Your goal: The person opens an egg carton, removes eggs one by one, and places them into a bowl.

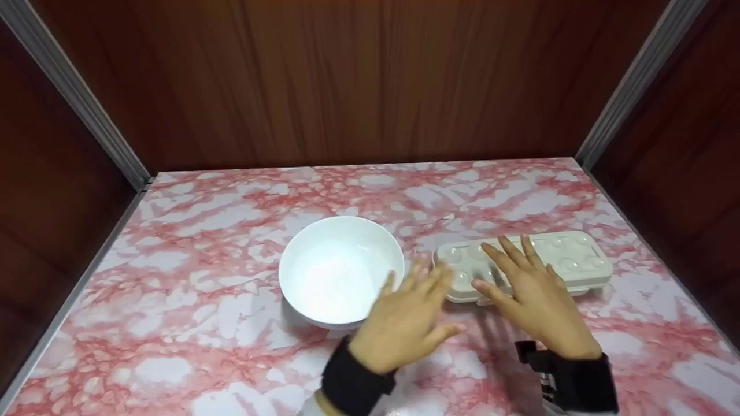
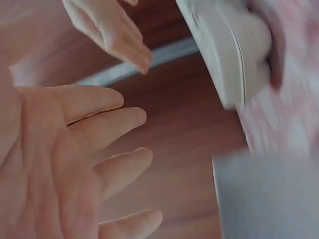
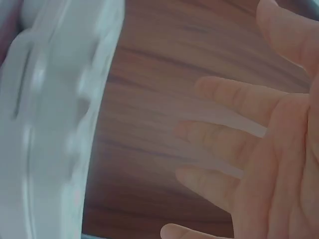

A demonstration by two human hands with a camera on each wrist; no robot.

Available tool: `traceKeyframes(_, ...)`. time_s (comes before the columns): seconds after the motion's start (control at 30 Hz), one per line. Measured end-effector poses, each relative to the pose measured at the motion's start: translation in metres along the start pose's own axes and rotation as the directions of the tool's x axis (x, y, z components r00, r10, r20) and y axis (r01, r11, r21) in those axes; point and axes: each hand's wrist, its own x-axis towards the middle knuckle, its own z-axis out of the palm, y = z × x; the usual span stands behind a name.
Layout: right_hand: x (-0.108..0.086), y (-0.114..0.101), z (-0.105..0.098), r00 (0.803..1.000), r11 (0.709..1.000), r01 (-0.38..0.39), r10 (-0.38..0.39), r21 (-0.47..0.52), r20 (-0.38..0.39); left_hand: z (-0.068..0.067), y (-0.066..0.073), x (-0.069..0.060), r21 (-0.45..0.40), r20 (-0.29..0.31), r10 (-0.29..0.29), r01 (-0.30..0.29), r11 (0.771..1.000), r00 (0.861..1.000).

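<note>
A pale cream egg carton (image 1: 555, 254), its lid closed and dimpled with round bumps, lies on the right part of the table. Above it hovers my right hand (image 1: 535, 297), fingers spread and straight; the right wrist view shows a gap between that palm and the carton (image 3: 55, 129). My left hand (image 1: 404, 318), slightly blurred, is in the air between the carton and a white bowl (image 1: 341, 271), fingers extended and nothing in them. In the left wrist view its fingers (image 2: 109, 124) are apart from the carton (image 2: 224, 55) and the bowl (image 2: 269, 194).
The table (image 1: 191, 300) has a pink and white marbled top. Dark brown wood panels (image 1: 370, 81) stand at the back and both sides, joined by grey metal posts (image 1: 636, 75). Black bands (image 1: 355, 375) wrap both wrists.
</note>
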Motion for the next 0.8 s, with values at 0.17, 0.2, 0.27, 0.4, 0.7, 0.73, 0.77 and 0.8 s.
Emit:
traceKeyframes(0.17, -0.006, 0.018, -0.001, 1.000, 1.000, -0.012, 0.011, -0.015, -0.023, 0.021, 0.022, 0.026, 0.175, -0.017, 0.074, -0.070, 0.982, 0.997)
traceKeyframes(0.2, -0.007, 0.021, -0.001, 1.000, 1.000, -0.010, 0.009, -0.018, -0.030, 0.025, 0.026, 0.030, 0.194, -0.017, 0.074, -0.070, 0.979, 0.997)
traceKeyframes(0.27, -0.010, 0.027, 0.000, 0.999, 1.000, 0.000, -0.001, -0.023, -0.043, 0.032, 0.032, 0.038, 0.217, -0.011, 0.065, -0.061, 0.974, 0.998)
traceKeyframes(0.4, -0.014, 0.037, 0.003, 0.998, 0.999, 0.030, -0.031, -0.028, -0.056, 0.041, 0.043, 0.053, 0.220, -0.022, 0.038, -0.032, 0.975, 0.999)
traceKeyframes(0.7, -0.017, 0.045, 0.016, 0.996, 0.993, 0.062, -0.068, -0.099, -0.053, 0.051, 0.053, 0.072, 0.167, -0.049, -0.015, 0.023, 0.986, 0.999)
traceKeyframes(0.73, -0.016, 0.045, 0.019, 0.995, 0.990, 0.073, -0.080, -0.118, -0.054, 0.051, 0.053, 0.074, 0.165, -0.049, -0.018, 0.026, 0.986, 0.999)
traceKeyframes(0.77, -0.016, 0.045, 0.022, 0.994, 0.987, 0.083, -0.092, -0.138, -0.055, 0.052, 0.053, 0.075, 0.166, -0.046, -0.018, 0.025, 0.986, 0.999)
traceKeyframes(0.8, -0.016, 0.045, 0.025, 0.993, 0.982, 0.097, -0.107, -0.163, -0.056, 0.053, 0.053, 0.076, 0.166, -0.045, -0.011, 0.018, 0.986, 0.999)
